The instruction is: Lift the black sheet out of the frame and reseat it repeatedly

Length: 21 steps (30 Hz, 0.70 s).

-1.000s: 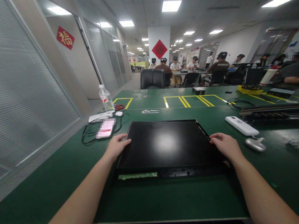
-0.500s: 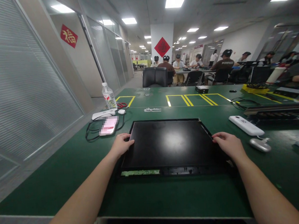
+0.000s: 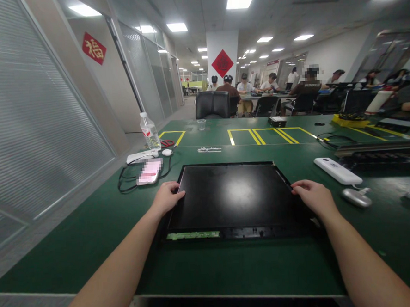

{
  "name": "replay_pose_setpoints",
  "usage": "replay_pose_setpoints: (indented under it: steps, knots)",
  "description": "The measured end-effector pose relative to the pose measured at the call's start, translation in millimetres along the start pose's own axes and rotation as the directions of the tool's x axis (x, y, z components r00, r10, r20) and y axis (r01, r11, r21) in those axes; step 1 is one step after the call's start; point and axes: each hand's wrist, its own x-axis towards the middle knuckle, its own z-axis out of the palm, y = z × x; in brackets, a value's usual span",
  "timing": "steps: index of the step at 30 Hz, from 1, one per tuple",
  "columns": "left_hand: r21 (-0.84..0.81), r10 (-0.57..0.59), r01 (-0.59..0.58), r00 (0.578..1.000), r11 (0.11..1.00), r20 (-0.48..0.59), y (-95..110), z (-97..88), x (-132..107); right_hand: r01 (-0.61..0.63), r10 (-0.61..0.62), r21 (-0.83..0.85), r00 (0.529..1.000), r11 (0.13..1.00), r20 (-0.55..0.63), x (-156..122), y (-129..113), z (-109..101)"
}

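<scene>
A black flat display panel [image 3: 207,195] lies face up in a dark frame on the green table [image 3: 239,265]. Along its near edge runs a green circuit board strip [image 3: 192,236]. My left hand [image 3: 166,198] grips the panel's left edge, thumb on top and fingers at the side. On the opposite edge, my right hand [image 3: 314,198] pinches the frame between thumb and fingers. The undersides of both grips are hidden.
Left of the panel are a phone [image 3: 149,171], black cables, a water bottle [image 3: 150,132] and red-handled scissors [image 3: 167,143]. A white power bank [image 3: 337,171] and a silver mouse-like object [image 3: 357,197] lie right. Several people sit at a far table.
</scene>
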Motion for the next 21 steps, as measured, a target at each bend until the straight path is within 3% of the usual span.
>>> replay_pose_setpoints:
  steps: [21]
  knots:
    - [0.148,0.067,-0.069,0.998,0.987,0.02,2.0,-0.4,-2.5,0.019,-0.019,-0.027,1.0,0.999,-0.006,-0.6,-0.3,0.6]
